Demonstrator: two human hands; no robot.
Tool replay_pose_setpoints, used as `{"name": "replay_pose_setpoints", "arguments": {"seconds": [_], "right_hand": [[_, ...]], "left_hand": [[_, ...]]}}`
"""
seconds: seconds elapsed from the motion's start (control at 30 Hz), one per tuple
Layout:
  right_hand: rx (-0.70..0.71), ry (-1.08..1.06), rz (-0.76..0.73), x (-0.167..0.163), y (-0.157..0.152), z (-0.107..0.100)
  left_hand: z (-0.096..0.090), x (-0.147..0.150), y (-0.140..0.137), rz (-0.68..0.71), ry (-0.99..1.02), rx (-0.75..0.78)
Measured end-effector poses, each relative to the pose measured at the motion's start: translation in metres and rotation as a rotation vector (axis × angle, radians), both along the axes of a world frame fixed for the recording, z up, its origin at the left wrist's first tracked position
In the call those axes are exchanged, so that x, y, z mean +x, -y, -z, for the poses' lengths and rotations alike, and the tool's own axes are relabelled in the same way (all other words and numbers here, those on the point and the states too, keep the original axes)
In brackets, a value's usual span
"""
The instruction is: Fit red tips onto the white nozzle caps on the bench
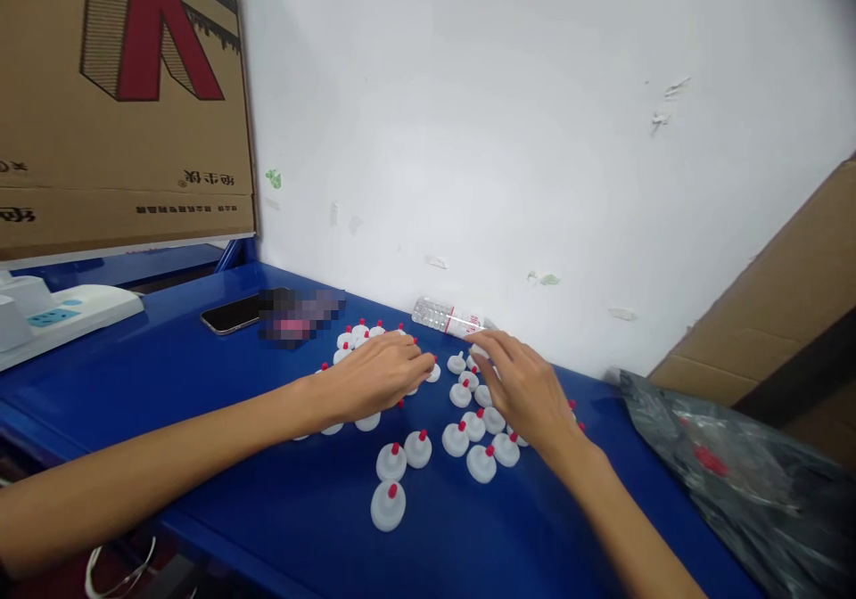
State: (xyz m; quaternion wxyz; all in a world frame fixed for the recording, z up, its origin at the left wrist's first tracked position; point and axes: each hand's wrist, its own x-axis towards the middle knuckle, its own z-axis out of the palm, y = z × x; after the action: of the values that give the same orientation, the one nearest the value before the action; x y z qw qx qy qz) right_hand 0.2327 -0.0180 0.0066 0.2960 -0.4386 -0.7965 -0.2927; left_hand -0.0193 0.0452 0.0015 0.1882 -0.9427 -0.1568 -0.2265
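Several white round plastic caps with red-tipped nozzles [391, 463] stand on the blue table [267, 510]. Over the left cluster is my left hand [381, 372], its fingers pinched together beside a cap [434, 371]; what they hold, if anything, is hidden. My right hand [525, 385] curls over the right cluster, thumb and fingers closed on a white cap [478, 350] that is partly covered. Just left of it, one cap [456, 363] shows a bare white nozzle without a red tip. Part of each cluster is hidden beneath my hands.
A clear plastic bottle [445, 315] lies against the white wall [535, 135]. To the left are a phone [234, 314], a blurred-out patch and a white power strip [73, 314]. A large cardboard box [134, 153] stands back left. A dark plastic bag [749, 483] with red bits lies right.
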Motion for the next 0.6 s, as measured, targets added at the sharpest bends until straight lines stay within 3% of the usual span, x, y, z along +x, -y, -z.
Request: {"name": "replay_pose_setpoints", "arguments": {"seconds": [0.3,0.6], "right_hand": [[0.075,0.086,-0.140,-0.017,0.004,0.002],[0.219,0.093,-0.231,-0.022,0.008,-0.006]], "left_hand": [[-0.005,-0.004,-0.002,0.076,0.239,0.009],[-0.011,-0.002,0.003,0.243,0.432,0.082]]}}
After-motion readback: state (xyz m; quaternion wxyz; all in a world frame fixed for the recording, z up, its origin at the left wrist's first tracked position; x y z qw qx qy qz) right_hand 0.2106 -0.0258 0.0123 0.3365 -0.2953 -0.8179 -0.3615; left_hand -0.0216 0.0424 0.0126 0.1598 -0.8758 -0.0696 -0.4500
